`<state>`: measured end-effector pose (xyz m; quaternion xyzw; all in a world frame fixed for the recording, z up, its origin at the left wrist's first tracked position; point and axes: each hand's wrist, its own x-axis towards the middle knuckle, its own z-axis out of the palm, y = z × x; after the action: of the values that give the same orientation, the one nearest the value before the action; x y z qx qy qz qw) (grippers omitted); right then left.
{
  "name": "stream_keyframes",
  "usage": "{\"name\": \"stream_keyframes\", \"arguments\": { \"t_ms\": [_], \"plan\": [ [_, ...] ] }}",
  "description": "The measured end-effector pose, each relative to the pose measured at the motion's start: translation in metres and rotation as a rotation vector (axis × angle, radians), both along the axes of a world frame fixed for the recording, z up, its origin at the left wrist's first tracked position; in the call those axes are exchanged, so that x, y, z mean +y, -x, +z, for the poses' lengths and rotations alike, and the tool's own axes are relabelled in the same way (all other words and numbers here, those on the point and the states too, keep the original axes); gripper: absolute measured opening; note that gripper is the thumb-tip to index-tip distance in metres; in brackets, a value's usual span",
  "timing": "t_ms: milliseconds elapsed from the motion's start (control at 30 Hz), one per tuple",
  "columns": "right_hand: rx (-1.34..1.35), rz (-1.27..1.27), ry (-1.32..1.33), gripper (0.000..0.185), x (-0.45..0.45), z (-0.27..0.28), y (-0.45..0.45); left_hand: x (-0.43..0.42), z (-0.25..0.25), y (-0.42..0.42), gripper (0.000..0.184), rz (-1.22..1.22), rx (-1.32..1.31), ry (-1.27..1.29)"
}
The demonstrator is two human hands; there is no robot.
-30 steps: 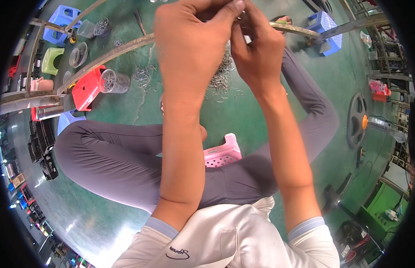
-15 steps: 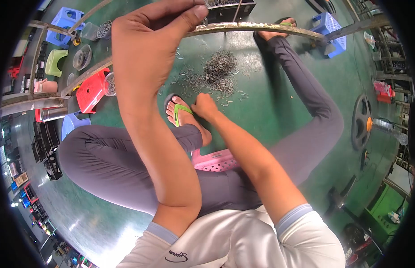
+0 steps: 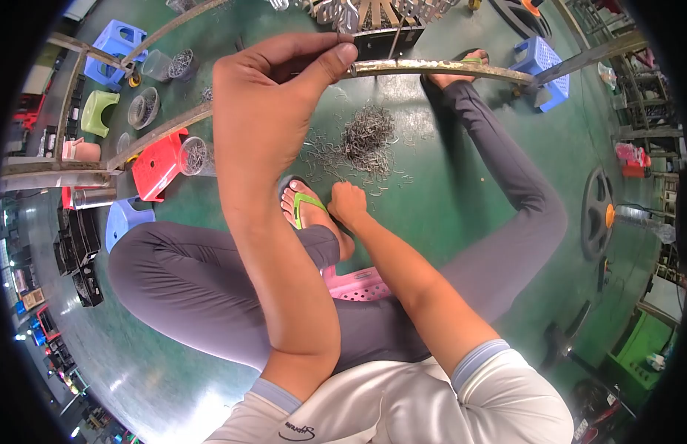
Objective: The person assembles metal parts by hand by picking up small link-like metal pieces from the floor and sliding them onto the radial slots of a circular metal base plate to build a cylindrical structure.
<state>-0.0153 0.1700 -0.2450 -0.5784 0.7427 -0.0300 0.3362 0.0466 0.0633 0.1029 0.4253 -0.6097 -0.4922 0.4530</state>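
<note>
My left hand [image 3: 273, 100] is raised to the worn metal bar [image 3: 447, 68], thumb and forefinger pinched together. A small bent metal hook [image 3: 351, 69] shows partly at the fingertips; most of it is hidden. Lower down, my right hand [image 3: 347, 203] is closed in a fist above the green floor, beside my left foot in its green-strapped sandal [image 3: 303, 206]. Whatever that fist may hold is out of sight. In front of it lies a heap of small bent metal hooks [image 3: 367, 137], with loose ones scattered around.
Flat metal strips [image 3: 377, 13] fan out above a black box [image 3: 388, 43] beyond the bar. To the left stand a red stool [image 3: 157, 166], a green stool [image 3: 99, 112] and clear tubs [image 3: 195, 155] of metal pieces. A pink perforated seat [image 3: 358, 285] is beneath me.
The view has tilted upward, bringing the metal strips beyond the bar into sight. My left hand stays pinched at the bar, and my right hand stays closed near the heap.
</note>
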Motion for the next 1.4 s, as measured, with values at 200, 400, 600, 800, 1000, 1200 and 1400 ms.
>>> {"name": "stream_keyframes", "arguments": {
  "t_ms": [200, 400, 600, 800, 1000, 1200, 1400],
  "plan": [
    [-0.033, -0.06, 0.009, 0.023, 0.001, 0.006, 0.028, 0.004, 0.002, 0.002, 0.028, 0.006, -0.026, 0.005],
    [-0.154, -0.067, 0.029, 0.032, 0.006, 0.003, 0.052, 0.003, -0.001, 0.004, 0.027, -0.007, 0.009, 0.016],
    [-0.086, 0.174, 0.038, 0.031, 0.01, -0.011, 0.027, 0.003, 0.003, 0.002, 0.027, 0.046, -0.06, 0.016],
    [-0.046, 0.209, 0.034, 0.029, 0.001, -0.015, 0.02, 0.002, 0.002, -0.001, 0.027, 0.019, 0.0, -0.01],
    [-0.236, -0.126, 0.557, 0.027, -0.039, 0.091, 0.061, 0.003, 0.006, 0.001, 0.027, 0.017, 0.047, -0.072],
    [-0.575, -0.447, 1.07, 0.018, -0.048, 0.234, 0.094, 0.006, 0.006, 0.005, 0.018, 0.035, 0.087, -0.067],
    [-0.68, -0.295, 1.378, 0.019, -0.039, 0.278, 0.088, 0.012, 0.01, 0.007, 0.017, -0.014, 0.078, -0.063]
  ]
}}
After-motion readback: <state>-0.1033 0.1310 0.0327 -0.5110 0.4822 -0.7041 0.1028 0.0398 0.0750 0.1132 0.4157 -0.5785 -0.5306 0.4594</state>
